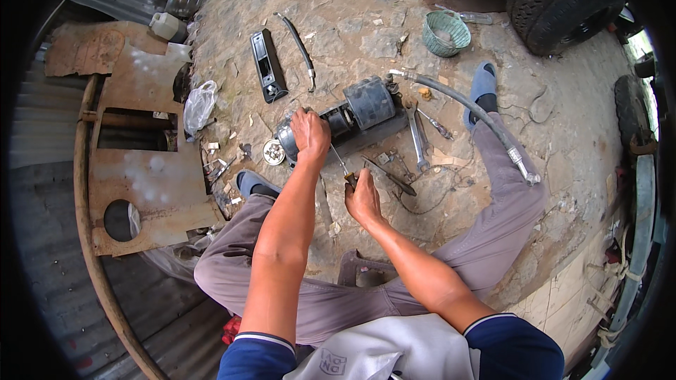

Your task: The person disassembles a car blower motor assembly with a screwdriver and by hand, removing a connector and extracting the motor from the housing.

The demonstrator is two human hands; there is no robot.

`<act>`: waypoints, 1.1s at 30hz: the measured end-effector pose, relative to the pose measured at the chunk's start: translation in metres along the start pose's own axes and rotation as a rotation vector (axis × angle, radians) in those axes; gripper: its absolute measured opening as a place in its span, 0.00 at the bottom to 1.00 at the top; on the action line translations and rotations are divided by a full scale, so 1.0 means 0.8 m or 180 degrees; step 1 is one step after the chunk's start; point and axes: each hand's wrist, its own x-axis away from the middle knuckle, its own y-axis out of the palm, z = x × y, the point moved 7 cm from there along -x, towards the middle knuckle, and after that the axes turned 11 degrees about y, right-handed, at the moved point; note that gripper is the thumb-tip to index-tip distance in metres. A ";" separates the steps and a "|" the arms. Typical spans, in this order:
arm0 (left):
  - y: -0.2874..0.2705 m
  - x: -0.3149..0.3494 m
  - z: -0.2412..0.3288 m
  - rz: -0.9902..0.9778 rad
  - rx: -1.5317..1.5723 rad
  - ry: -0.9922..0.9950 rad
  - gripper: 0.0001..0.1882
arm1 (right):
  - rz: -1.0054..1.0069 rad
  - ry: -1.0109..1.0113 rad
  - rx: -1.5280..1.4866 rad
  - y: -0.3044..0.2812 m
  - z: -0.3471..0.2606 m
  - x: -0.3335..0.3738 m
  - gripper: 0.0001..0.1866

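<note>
A black cylindrical motor unit (pixel 370 102), with a hose fitted at its right end, lies on the ground in front of me. My left hand (pixel 310 134) grips the left part of this unit from above, its fingers curled over the top. In my right hand (pixel 362 200) is a screwdriver (pixel 341 160), held by its dark and yellow handle. The shaft points up and left toward the unit, close to my left hand; where the tip sits is hidden. Beside the unit's left end stands a small round dish (pixel 273 152) of small parts.
Right of the unit lie a wrench (pixel 417 142), another screwdriver (pixel 435 124) and pliers (pixel 389 176). The hose (pixel 458 95) runs across to my right knee. Beyond are a black housing (pixel 267 67), a short hose (pixel 297 46), a green basket (pixel 446 32) and a tire (pixel 560 7).
</note>
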 end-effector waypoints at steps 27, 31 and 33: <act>-0.011 0.013 -0.004 0.0696 0.0429 0.0700 0.10 | 0.0270 -0.0439 0.0748 -0.099 -0.096 -0.165 0.33; -0.010 0.014 0.002 0.0508 -0.0098 0.1089 0.09 | -0.0032 -0.0175 0.1308 -0.092 -0.112 -0.202 0.36; -0.011 0.012 0.007 0.0378 -0.0312 0.1207 0.09 | -0.0074 -0.0141 0.1280 -0.088 -0.111 -0.208 0.36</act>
